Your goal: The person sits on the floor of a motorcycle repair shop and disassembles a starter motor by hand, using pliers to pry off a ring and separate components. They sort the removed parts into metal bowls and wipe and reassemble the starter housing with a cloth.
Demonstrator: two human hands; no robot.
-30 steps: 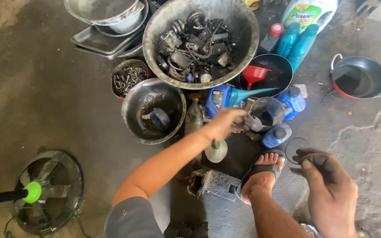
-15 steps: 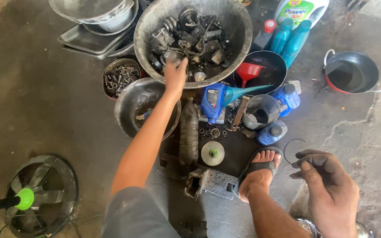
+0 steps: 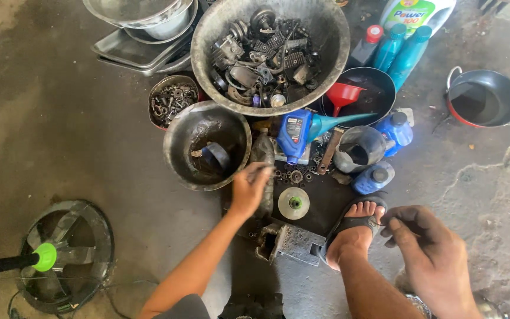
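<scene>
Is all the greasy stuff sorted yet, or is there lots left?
Some looks sorted: the big grey basin is heaped with dark engine parts, and a small round tin holds bolts. In hand: the left hand rests on a grimy plastic bottle by the dark metal bowl; the right hand hovers near the foot, fingers curled. Left: loose nuts and a metal block lie on the floor.

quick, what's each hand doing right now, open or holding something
Left hand: closed around a grimy plastic bottle lying on the floor.
Right hand: fingers curled beside the sandalled foot; contents cannot be told.
</scene>
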